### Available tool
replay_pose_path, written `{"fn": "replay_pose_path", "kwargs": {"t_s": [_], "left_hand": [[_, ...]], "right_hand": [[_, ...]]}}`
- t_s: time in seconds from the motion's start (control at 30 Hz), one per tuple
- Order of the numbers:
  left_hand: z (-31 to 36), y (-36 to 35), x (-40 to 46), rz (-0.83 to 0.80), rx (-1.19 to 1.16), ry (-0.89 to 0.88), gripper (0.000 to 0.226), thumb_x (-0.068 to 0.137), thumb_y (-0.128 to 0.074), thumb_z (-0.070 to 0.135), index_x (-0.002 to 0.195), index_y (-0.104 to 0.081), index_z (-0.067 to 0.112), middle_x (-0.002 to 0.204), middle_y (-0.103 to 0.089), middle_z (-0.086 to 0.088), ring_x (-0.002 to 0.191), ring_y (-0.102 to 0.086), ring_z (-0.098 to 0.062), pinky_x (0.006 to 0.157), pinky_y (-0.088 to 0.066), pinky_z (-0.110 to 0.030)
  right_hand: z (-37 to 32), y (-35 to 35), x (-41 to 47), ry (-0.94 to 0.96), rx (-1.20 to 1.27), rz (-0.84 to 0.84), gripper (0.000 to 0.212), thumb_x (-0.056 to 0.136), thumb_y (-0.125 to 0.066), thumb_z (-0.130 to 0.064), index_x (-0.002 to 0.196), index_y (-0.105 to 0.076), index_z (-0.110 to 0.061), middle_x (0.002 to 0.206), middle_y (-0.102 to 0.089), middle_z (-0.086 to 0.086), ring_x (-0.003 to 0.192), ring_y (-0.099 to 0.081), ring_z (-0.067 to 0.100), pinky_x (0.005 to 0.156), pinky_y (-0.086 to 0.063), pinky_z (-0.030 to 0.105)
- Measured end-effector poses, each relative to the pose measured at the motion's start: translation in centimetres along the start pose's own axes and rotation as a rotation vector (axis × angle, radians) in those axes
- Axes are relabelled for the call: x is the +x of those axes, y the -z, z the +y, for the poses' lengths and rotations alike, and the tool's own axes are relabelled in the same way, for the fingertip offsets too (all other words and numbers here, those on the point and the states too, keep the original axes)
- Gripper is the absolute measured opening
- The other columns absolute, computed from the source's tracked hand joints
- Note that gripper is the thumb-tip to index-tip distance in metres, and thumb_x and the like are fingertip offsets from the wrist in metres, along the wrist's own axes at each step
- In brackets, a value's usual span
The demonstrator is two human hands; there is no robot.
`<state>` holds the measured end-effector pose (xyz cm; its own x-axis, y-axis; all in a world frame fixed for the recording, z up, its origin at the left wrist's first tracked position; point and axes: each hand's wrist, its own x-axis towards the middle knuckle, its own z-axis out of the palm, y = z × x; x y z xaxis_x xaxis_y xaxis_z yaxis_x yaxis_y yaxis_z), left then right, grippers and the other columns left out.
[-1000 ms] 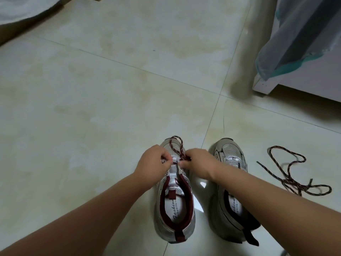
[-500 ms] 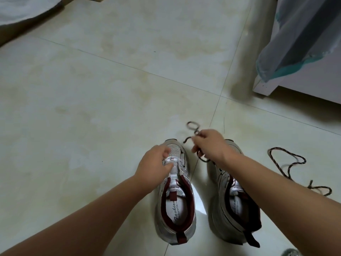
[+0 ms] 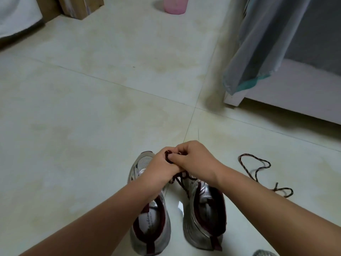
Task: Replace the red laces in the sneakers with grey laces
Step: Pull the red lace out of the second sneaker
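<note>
Two grey sneakers with dark red lining stand side by side on the tiled floor, heels toward me: the left sneaker (image 3: 149, 226) and the right sneaker (image 3: 204, 218). Above their toes my left hand (image 3: 158, 170) and my right hand (image 3: 195, 159) meet, and both pinch a bunched red lace (image 3: 168, 156). Strands of that lace hang below my hands (image 3: 181, 179) over the gap between the shoes. A second red lace (image 3: 258, 172) lies loose on the floor to the right. No laces show in the shoes' eyelets.
A white cabinet (image 3: 287, 100) draped with a grey-teal cloth (image 3: 258, 48) stands at the right. A pink container (image 3: 175, 5) and cardboard boxes (image 3: 81, 6) sit at the far edge. Something grey (image 3: 265, 253) peeks in at the bottom right.
The red lace came free of the left sneaker, drawn up by my right hand. My left hand left the shoe and joined my right hand on the lace. The camera tilted up.
</note>
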<state>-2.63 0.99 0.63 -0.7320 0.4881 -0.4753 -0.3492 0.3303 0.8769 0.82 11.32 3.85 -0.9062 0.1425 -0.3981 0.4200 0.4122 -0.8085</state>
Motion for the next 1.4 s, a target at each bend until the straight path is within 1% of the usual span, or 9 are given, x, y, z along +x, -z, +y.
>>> {"fn": "replay_pose_path", "kwargs": {"t_s": [0.17,0.3,0.5,0.63,0.83,0.93,1.07,1.17,1.4], "left_hand": [[1.8,-1.8,-0.6,-0.004,-0.082,-0.034,0.021,0.088,-0.043,-0.004,0.081,-0.062,0.002,0.053,-0.059,0.0,0.04,-0.051,0.0,0.039,-0.035,-0.011],[3.7,-2.4,-0.8,0.082,-0.448,0.153,0.016,0.093,-0.042,0.002,0.087,-0.057,0.003,0.039,-0.047,0.001,0.034,-0.046,-0.007,0.039,-0.041,-0.016],[6.5,-2.6,0.0,0.182,-0.647,0.096,0.019,0.095,-0.039,0.002,0.084,-0.054,0.006,0.059,-0.045,-0.005,0.06,-0.055,-0.018,0.057,-0.046,-0.024],[6.9,-1.3,0.3,0.2,-0.725,0.1,0.016,0.097,-0.039,0.006,0.088,-0.052,0.006,0.053,-0.043,-0.001,0.04,-0.05,-0.011,0.045,-0.046,-0.022],[5.0,-1.6,-0.5,-0.185,0.476,-0.117,0.022,0.079,-0.067,0.039,0.078,-0.066,0.017,0.051,-0.05,0.011,0.045,-0.042,-0.001,0.052,-0.035,-0.016],[3.8,-3.0,-0.3,-0.2,0.565,-0.118,0.036,0.083,-0.065,0.029,0.051,-0.05,0.022,0.035,-0.039,0.01,0.035,-0.034,-0.003,0.043,-0.026,-0.016],[2.7,-3.1,1.0,-0.021,0.341,0.037,0.039,0.092,-0.051,0.031,0.058,-0.045,0.014,0.051,-0.044,-0.002,0.041,-0.037,-0.012,0.044,-0.032,-0.021],[2.5,-3.0,1.3,-0.011,0.219,0.128,0.036,0.093,-0.05,0.027,0.062,-0.052,0.01,0.058,-0.056,-0.006,0.043,-0.047,-0.011,0.045,-0.038,-0.021],[2.2,-3.3,1.5,0.037,0.0,0.224,0.028,0.093,-0.05,0.019,0.067,-0.054,0.007,0.062,-0.059,-0.007,0.055,-0.054,-0.019,0.047,-0.038,-0.025]], "right_hand": [[-0.2,2.0,-1.7,0.009,0.026,-0.007,0.042,0.085,-0.049,-0.043,0.09,-0.068,-0.006,0.088,-0.07,0.012,0.084,-0.064,0.03,0.086,-0.052,0.042],[0.1,3.2,-2.8,-0.07,0.195,0.072,0.051,0.084,-0.062,-0.039,0.129,-0.041,-0.029,0.116,-0.051,-0.01,0.111,-0.052,0.011,0.098,-0.044,0.033],[1.9,1.7,-4.1,-0.159,0.614,-0.223,0.003,0.092,-0.054,-0.009,0.095,-0.056,-0.01,0.062,-0.062,-0.001,0.051,-0.054,0.011,0.058,-0.04,0.025],[1.9,3.3,-3.9,-0.184,0.664,-0.115,0.024,0.096,-0.045,-0.01,0.079,-0.06,-0.01,0.047,-0.046,-0.003,0.037,-0.035,0.006,0.041,-0.038,0.018],[1.7,5.7,-3.2,-0.141,0.562,0.056,0.026,0.093,-0.053,-0.012,0.067,-0.056,-0.01,0.048,-0.046,0.0,0.038,-0.037,0.008,0.041,-0.037,0.018],[2.3,6.1,-2.9,-0.108,0.541,0.049,0.027,0.093,-0.051,-0.013,0.068,-0.059,-0.01,0.052,-0.05,0.002,0.044,-0.042,0.012,0.045,-0.04,0.019],[7.3,8.0,-1.8,-0.205,0.066,0.342,0.014,0.09,-0.053,-0.019,0.088,-0.064,-0.012,0.086,-0.062,0.005,0.078,-0.056,0.017,0.076,-0.045,0.03],[13.8,9.6,-2.0,-0.52,-0.449,0.311,0.041,0.091,-0.049,-0.028,0.131,-0.043,-0.023,0.136,-0.037,0.009,0.126,-0.036,0.028,0.098,-0.037,0.04],[21.4,7.9,-5.0,-0.565,-0.759,0.161,0.034,0.088,-0.035,0.003,0.117,-0.041,-0.014,0.126,-0.039,0.01,0.113,-0.042,0.026,0.084,-0.039,0.029]]}}
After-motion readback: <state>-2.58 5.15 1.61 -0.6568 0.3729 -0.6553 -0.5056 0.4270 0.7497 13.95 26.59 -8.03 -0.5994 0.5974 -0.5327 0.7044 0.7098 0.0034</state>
